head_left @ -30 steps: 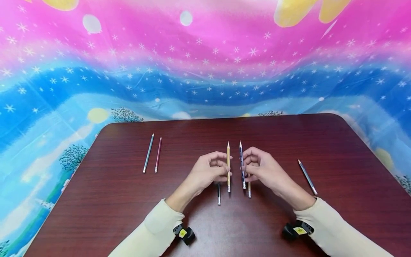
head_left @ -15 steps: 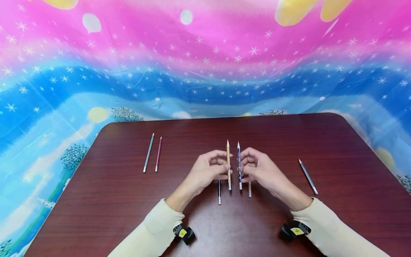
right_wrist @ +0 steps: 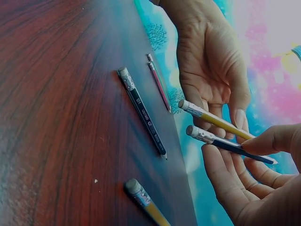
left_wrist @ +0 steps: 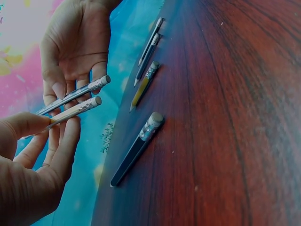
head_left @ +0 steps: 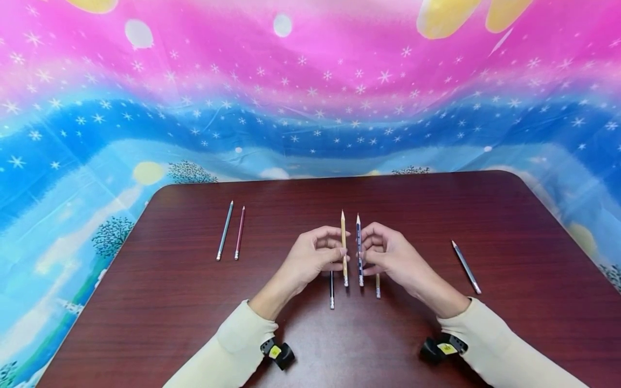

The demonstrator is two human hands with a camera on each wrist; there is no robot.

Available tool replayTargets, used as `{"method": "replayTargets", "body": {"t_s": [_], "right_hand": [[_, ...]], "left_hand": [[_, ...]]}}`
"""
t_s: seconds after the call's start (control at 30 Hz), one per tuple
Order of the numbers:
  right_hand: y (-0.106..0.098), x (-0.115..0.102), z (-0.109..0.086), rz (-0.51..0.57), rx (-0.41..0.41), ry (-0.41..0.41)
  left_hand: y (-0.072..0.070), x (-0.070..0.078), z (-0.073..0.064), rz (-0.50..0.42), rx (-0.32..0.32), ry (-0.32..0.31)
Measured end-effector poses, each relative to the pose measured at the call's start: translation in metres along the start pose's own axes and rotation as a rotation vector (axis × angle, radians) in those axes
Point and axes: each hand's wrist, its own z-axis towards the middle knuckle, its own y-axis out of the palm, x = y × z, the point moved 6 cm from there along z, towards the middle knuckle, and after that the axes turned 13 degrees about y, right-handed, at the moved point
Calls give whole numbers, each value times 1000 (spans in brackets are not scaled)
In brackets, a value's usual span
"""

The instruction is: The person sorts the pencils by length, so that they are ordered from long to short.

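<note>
My left hand (head_left: pixel 314 252) pinches a yellow pencil (head_left: pixel 345 269) between thumb and fingers, its sharpened tip facing the far edge and its eraser end towards me. Close on its right, my right hand (head_left: pixel 394 252) holds a dark blue pencil (head_left: pixel 360 272) the same way. The two pencils are side by side and nearly parallel, with a narrow gap between them in the head view, raised over the table. Beneath the left hand lies a black pencil (right_wrist: pixel 143 113), partly covered in the head view. Another yellow pencil (left_wrist: pixel 144 88) lies under the right hand.
On the left of the dark red wooden table (head_left: pixel 160 302) lie a light blue pencil (head_left: pixel 225 231) and a red pencil (head_left: pixel 240 234). A grey-blue pencil (head_left: pixel 466 267) lies slanted at the right. A colourful patterned cloth (head_left: pixel 310 108) hangs behind the table.
The right hand has shifted slightly left, bringing the dark blue pencil closer and more parallel to the yellow one. The left hand's pencil has tilted slightly; the pencils on the table stay put.
</note>
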Motion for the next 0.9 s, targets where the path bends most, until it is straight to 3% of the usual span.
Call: {"method": "replayTargets", "body": {"t_s": [0.5, 0.7, 0.9], "right_hand": [[4, -2, 3, 4, -15, -12], [5, -2, 6, -7, -10, -4], [8, -3, 8, 9, -20, -2]], "left_hand": [[-26, 4, -6, 50, 67, -25], [-47, 6, -10, 94, 108, -14], [-77, 11, -15, 154, 190, -36]]}}
